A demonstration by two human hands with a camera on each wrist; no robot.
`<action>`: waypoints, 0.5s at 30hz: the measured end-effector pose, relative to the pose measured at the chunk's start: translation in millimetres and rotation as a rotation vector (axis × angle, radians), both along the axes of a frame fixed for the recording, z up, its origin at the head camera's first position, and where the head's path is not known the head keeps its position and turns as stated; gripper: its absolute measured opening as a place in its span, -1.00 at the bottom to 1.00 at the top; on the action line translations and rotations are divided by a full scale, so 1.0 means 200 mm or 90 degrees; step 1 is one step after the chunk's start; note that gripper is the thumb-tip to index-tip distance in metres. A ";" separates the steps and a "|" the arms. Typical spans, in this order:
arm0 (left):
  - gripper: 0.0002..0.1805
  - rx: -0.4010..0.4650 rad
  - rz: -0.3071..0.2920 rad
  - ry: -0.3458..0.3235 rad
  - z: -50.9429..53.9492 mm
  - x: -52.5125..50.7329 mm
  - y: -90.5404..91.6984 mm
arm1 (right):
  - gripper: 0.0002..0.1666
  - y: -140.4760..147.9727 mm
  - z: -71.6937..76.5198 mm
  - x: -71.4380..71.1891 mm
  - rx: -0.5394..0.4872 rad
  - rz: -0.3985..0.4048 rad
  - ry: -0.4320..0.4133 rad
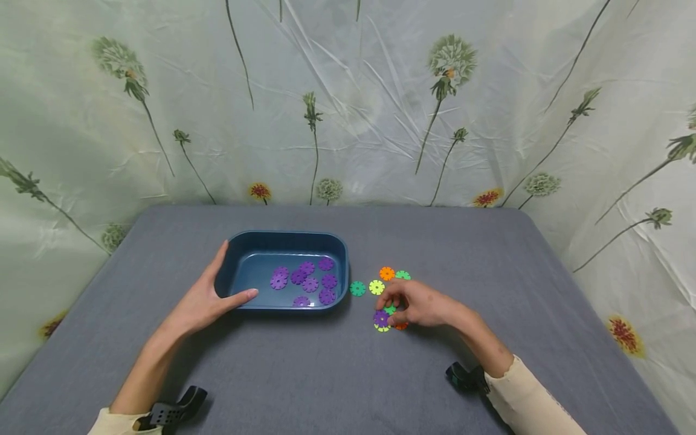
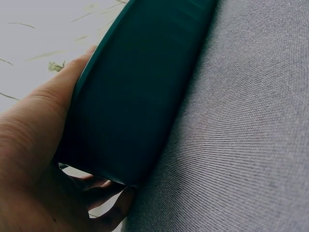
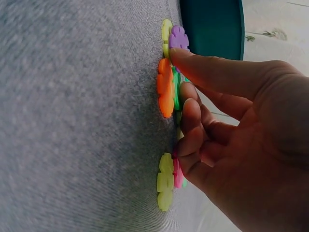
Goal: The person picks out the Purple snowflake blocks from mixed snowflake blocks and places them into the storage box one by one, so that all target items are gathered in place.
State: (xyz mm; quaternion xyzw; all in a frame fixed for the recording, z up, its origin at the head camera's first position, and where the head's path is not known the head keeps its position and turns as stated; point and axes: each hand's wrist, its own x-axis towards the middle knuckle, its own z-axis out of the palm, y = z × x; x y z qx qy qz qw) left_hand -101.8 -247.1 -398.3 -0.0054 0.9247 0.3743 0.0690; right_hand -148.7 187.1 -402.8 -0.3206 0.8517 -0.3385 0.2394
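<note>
My left hand (image 1: pixel 203 301) grips the left end of a dark blue plastic basin (image 1: pixel 283 306), its thumb over the near rim and its fingers around the outer wall. Several purple notched plastic discs (image 1: pixel 298 276) lie in the basin. To the right of the basin my right hand (image 1: pixel 421 302) is low over a small group of discs. Its thumb and index finger pinch a purple disc (image 1: pixel 382 318) at the edges, above a yellow disc (image 1: pixel 382 328). An orange disc (image 3: pixel 165 88) and a yellow-green disc (image 3: pixel 165 182) lie beside the fingers. Part of the group is hidden under the hand.
A teal disc (image 1: pixel 357 289), a yellow disc (image 1: pixel 377 287), an orange disc (image 1: pixel 386 273) and a green disc (image 1: pixel 403 275) lie between basin and right hand. Grey cloth (image 1: pixel 304 374) covers the table. A flowered curtain (image 1: pixel 359 121) hangs behind it.
</note>
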 end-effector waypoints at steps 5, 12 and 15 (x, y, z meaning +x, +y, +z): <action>0.37 0.000 0.002 -0.002 0.00 0.00 0.00 | -0.76 0.00 0.00 0.01 -0.014 -0.022 -0.031; 0.38 -0.003 0.006 -0.006 -0.01 0.00 0.00 | -0.78 -0.01 0.00 0.01 -0.025 -0.031 -0.050; 0.38 -0.004 0.007 -0.008 -0.01 0.00 0.00 | -0.81 -0.01 -0.01 0.01 -0.031 -0.035 -0.062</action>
